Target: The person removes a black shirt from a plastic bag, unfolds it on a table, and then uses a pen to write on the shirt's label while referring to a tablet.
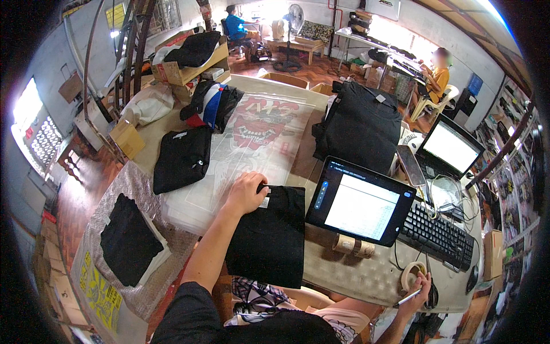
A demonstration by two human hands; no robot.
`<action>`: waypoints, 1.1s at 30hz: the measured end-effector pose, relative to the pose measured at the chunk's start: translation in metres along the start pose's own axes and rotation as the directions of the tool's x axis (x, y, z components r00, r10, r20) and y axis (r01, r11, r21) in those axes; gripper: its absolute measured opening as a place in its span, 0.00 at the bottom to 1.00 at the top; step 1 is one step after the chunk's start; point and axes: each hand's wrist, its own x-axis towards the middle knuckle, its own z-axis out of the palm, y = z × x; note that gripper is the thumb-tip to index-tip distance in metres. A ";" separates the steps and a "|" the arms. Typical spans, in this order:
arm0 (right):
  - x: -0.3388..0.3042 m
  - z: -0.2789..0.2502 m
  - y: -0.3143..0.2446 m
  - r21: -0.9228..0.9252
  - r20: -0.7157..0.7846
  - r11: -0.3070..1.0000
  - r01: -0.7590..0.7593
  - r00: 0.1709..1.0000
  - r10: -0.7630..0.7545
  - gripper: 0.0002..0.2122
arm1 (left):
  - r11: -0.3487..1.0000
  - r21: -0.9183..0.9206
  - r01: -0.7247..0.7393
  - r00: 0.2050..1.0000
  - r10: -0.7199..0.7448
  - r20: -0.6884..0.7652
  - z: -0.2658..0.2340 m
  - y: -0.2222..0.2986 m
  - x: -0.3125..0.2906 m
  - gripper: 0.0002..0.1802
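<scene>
A folded black shirt [268, 241] lies at the table's near edge, a small white label showing at its neck. My left hand [246, 192] is closed on the collar at its upper left corner, fingers curled over the cloth. At the lower right, my right hand [421, 293] grips a slim white stylus [409, 297], its tip pointing down and left. Just beside those fingers is a roll of tape [411, 277]. A tablet [362, 200] with a lit document page leans upright to the shirt's right, with a brown roll [353, 245] at its foot.
Clear plastic sheets with red and black prints [258, 123] cover the middle. More folded black garments [182, 157] lie left, another pile [130, 241] on bubble wrap, and a tall stack [358, 123] behind the tablet. A keyboard [438, 235] and laptop [451, 147] stand right. Two people sit farther back.
</scene>
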 end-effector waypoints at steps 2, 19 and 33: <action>0.000 0.000 -0.001 0.006 0.001 1.000 -0.008 1.000 0.008 0.16 | 1.000 -0.002 0.002 1.000 -0.002 0.002 0.000 0.000 0.000 0.11; 0.000 0.000 0.003 0.002 0.009 1.000 0.018 1.000 -0.018 0.15 | 0.999 0.004 -0.037 0.998 0.037 -0.042 0.002 -0.004 -0.001 0.12; -0.001 0.000 0.000 0.032 -0.024 0.999 0.002 1.000 -0.001 0.09 | 1.000 0.021 -0.017 1.000 0.017 -0.006 -0.011 0.002 0.004 0.11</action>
